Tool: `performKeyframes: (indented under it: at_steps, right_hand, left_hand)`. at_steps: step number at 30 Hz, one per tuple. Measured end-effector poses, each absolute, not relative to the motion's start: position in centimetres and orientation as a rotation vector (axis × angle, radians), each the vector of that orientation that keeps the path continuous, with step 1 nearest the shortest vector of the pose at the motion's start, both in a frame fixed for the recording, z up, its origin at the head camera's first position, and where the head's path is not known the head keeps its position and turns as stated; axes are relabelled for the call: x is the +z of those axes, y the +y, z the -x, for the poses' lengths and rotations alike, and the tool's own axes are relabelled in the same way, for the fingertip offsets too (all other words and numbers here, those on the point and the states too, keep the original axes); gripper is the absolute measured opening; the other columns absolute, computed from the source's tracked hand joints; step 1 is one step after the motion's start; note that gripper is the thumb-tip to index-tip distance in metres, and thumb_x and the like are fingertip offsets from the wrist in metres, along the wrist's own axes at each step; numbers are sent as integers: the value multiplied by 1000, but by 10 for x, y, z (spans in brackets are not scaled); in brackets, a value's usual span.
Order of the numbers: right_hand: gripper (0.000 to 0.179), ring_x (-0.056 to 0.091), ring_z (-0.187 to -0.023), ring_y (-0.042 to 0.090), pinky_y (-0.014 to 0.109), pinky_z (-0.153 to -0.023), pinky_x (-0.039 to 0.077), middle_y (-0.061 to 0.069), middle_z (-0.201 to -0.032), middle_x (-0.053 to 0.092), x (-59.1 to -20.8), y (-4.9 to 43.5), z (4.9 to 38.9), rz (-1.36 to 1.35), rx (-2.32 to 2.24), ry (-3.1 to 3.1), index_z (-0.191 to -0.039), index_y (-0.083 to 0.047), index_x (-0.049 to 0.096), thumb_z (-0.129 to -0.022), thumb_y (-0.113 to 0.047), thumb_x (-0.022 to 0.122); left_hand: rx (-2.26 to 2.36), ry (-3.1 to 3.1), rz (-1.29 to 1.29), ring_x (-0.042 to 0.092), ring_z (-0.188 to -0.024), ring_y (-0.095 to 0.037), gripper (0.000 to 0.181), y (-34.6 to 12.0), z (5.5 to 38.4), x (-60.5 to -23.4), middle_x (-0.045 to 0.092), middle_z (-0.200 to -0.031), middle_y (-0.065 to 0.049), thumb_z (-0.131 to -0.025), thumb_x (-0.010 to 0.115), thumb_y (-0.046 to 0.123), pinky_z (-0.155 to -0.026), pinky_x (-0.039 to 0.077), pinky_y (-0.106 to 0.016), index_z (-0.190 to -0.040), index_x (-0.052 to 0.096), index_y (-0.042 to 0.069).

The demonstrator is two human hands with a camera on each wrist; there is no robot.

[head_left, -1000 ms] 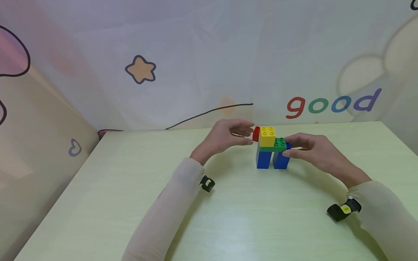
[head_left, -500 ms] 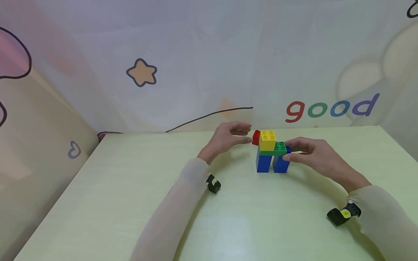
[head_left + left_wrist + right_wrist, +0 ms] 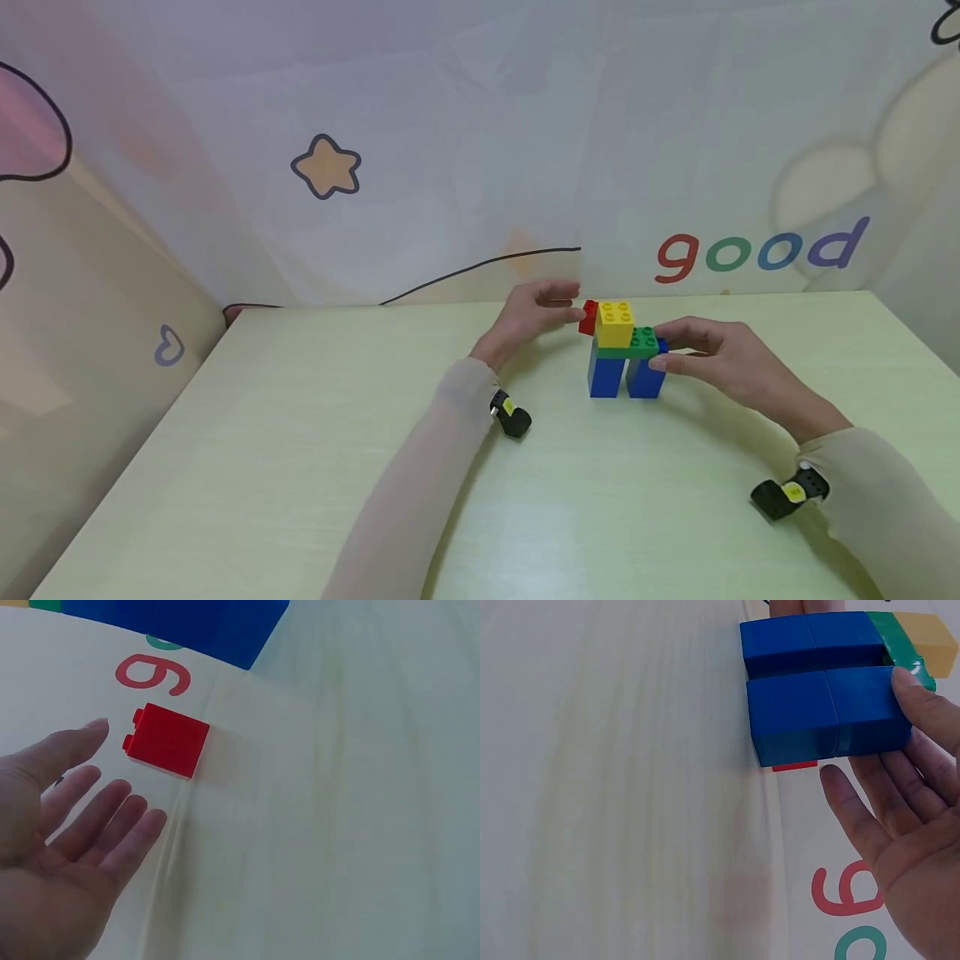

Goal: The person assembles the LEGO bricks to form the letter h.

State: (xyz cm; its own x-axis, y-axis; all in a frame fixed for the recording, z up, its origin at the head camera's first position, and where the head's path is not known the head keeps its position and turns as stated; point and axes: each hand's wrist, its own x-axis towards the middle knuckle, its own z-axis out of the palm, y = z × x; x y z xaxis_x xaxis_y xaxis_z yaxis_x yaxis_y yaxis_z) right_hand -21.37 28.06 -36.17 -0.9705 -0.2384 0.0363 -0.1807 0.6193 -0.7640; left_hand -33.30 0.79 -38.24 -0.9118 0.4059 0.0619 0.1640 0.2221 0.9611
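A building-block structure stands upright on the table: two legs of stacked blue bricks [image 3: 606, 377], a green brick [image 3: 643, 340] bridging them, and a yellow brick [image 3: 615, 325] on top at the left. My right hand [image 3: 723, 357] pinches the upper part of the right leg, its thumb [image 3: 922, 697] on the blue brick. Behind the structure at the left is a separate red brick [image 3: 169, 741], studs up. My left hand [image 3: 531, 317] is beside the red brick, fingers loosely extended. In the left wrist view a gap shows between its thumb [image 3: 79, 746] and the brick.
The pale green table [image 3: 375, 467] ends at a printed backdrop [image 3: 465, 150] close behind the bricks. A wrist camera [image 3: 512, 415] hangs at the left sleeve. Another wrist camera [image 3: 780, 497] sits at the right sleeve, close above the table.
My left forearm has swung to the right, with the hand staying close to the red brick. The right hand keeps its hold on the blue leg. The view has tilted up slightly.
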Motion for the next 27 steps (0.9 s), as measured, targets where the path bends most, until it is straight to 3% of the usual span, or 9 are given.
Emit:
performKeyframes:
  at_steps: [9, 18, 27]
  right_hand:
    - [55, 57, -134, 45, 65, -105, 49, 21, -142, 63, -360, 281, 214, 372, -1284, 2778, -146, -4, 60, -103, -35, 73]
    - [54, 57, -134, 46, 65, -105, 49, 21, -142, 63, -361, 282, 213, 376, -1279, 2788, -146, -4, 60, -103, -35, 73]
    - [54, 57, -134, 45, 66, -106, 48, 21, -141, 63, -363, 281, 214, 369, -1293, 2781, -145, -5, 61, -103, -35, 73]
  left_hand:
    - [1743, 2258, -508, 63, -127, -23, 47, 16, 337, -387, 69, -139, -6, -100, 76, 10, -106, 53, -37, -145, 65, 8]
    - [1751, 2272, -432, 67, -115, -19, 40, 19, 337, -390, 74, -126, 0, -99, 76, 6, -108, 51, -40, -138, 71, 12]
    - [1727, 2286, -446, 63, -123, -21, 44, 21, 337, -393, 73, -130, 1, -97, 78, 7, -110, 50, -41, -140, 71, 13]
